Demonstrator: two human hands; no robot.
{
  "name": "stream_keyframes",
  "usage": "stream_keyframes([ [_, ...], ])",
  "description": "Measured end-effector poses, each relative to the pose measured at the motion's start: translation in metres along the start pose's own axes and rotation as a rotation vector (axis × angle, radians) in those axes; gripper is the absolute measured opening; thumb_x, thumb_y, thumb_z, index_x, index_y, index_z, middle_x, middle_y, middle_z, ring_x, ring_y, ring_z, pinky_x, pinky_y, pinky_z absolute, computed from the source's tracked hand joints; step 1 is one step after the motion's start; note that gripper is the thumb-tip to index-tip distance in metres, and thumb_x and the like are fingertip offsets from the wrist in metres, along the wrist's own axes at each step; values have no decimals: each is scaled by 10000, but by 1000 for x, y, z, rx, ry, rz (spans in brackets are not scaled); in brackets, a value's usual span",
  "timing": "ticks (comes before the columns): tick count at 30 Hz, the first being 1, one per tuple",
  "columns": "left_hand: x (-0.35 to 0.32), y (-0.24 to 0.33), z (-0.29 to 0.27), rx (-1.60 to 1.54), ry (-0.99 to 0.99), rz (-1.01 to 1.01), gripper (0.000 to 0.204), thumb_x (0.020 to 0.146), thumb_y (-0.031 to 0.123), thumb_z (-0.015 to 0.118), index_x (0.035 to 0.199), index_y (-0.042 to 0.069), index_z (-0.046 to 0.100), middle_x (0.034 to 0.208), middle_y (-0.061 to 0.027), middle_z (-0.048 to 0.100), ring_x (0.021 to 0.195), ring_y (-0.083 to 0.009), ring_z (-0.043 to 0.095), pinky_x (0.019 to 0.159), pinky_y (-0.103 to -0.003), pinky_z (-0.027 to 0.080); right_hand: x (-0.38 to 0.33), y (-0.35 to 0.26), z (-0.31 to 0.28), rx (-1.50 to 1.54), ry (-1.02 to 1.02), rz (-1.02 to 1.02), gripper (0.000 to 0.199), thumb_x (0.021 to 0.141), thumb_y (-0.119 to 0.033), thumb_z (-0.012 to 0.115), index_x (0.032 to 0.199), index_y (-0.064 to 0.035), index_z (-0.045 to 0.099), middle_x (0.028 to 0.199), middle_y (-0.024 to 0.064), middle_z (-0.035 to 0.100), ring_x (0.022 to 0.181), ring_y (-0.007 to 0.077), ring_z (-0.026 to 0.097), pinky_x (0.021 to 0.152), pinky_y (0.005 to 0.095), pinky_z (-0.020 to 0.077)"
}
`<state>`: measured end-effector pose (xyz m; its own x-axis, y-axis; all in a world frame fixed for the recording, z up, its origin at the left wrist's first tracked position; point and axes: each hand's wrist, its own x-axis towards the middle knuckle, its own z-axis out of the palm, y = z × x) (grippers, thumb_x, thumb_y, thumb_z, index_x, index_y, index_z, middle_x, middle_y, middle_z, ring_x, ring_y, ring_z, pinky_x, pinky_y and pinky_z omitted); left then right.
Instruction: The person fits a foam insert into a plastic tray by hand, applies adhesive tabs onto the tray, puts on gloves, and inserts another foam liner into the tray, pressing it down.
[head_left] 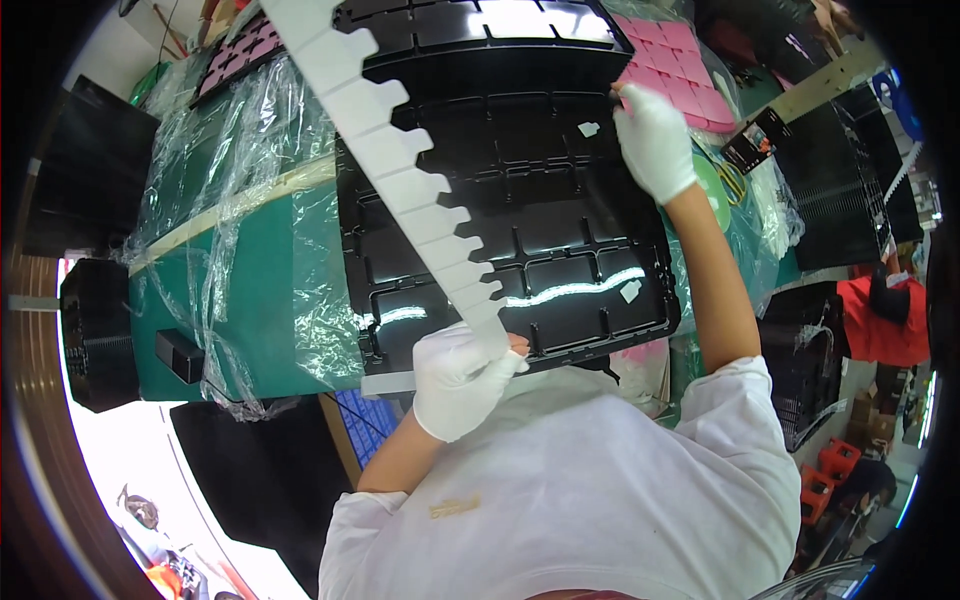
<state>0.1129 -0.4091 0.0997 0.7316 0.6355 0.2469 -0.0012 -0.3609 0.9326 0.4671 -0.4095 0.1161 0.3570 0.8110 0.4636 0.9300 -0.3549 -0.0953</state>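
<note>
Pale notched strip [400, 170], nearest the camera, slanting over a black compartmented tray [580, 215] on the desk [255, 325].
The strip's long axis runs from the left hand [462, 380], closed on its narrow-looking lower end at the tray's near edge, toward the far left; the right hand [655, 145], well apart, meets the tray's far right corner, its grip there unclear; the left is nearer the strip.

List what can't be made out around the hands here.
In the head view:
White notched strip: upper end cut off by the upper edge, lower end hidden by the left hand.
Black tray: partly covered by the strip.
Right hand: palm hidden behind its own back.
</note>
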Motion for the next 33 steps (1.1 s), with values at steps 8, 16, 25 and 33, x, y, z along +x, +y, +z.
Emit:
stream_keyframes([
  [8,0,-1,-1,46,-20,30,46,770,50,720,813,38,729,720,-87,704,657,-236,677,612,-319,532,-28,-107,-85,789,-232,40,223,828,-176,669,946,12,686,915,114,703,858,228,670,830,333,516],
  [16,-5,-7,-1,64,44,31,29,774,78,733,788,53,730,684,-91,680,612,-239,654,581,-329,508,-45,-150,-139,1313,-772,172,183,853,-166,717,746,-41,636,669,57,624,536,113,556,490,283,413],
  [25,0,-5,-4,99,12,198,44,800,75,726,824,38,729,693,-66,705,656,-213,687,616,-313,542,39,-159,12,781,-342,-175,214,878,-148,604,901,58,655,693,100,636,622,177,607,657,308,512],
  [33,-6,-7,-6,109,59,200,45,811,113,722,815,69,725,708,-79,695,647,-241,675,660,-331,532,67,-216,45,-216,-168,-459,157,864,-252,643,875,-97,616,820,97,664,828,292,661,664,418,539],
])
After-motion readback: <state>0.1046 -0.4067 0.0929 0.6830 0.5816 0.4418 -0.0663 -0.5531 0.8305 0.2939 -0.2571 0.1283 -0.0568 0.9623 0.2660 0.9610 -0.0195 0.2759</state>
